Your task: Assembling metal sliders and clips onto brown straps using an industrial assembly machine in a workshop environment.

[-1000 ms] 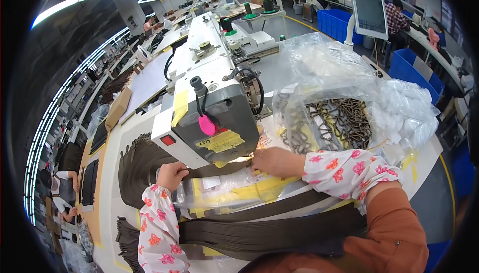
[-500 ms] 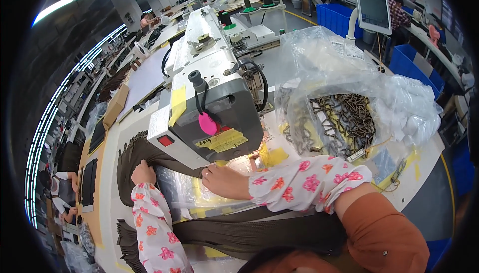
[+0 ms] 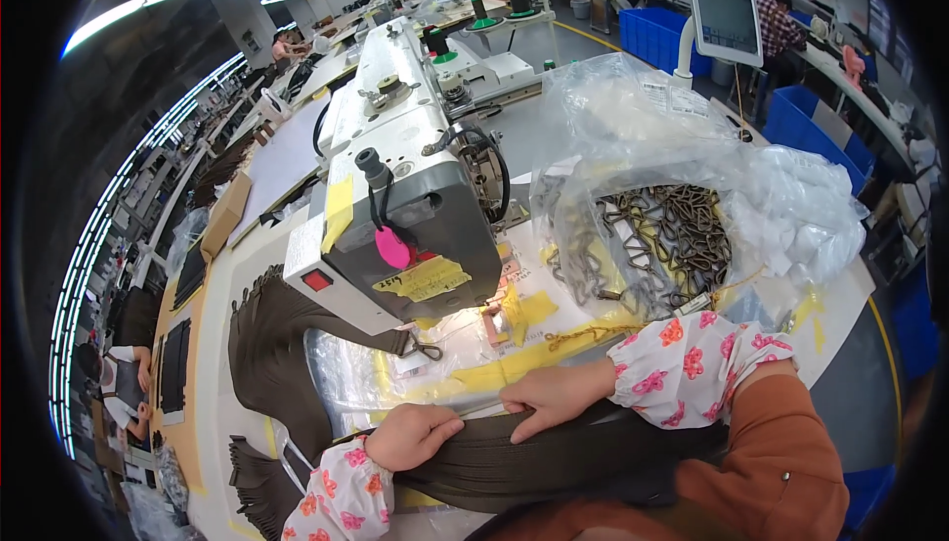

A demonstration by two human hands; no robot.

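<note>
A thick bundle of dark brown webbing straps (image 3: 554,462) lies across the near edge of the worktable. My left hand (image 3: 413,435) is closed on its upper edge, thumb and fingers pinching a strap. A short way to the right, my right hand (image 3: 556,400) also grips the bundle's upper edge, thumb on top. Another stack of brown straps (image 3: 272,343) curves along the left side. One strap from it runs toward the sewing machine (image 3: 400,215) and ends in a bronze metal ring (image 3: 423,348) beneath the machine head.
A clear plastic bag (image 3: 623,96) stands at the right of the table, with bronze triangular rings (image 3: 682,244) in its opening. Behind it rises a screen (image 3: 724,7) on a stand. Green thread cones (image 3: 481,15) stand behind the machine. Other people work at tables farther off.
Both hands have come back from under the machine head to the near strap bundle and taken hold of it. The metal ring on the strap end is now uncovered.
</note>
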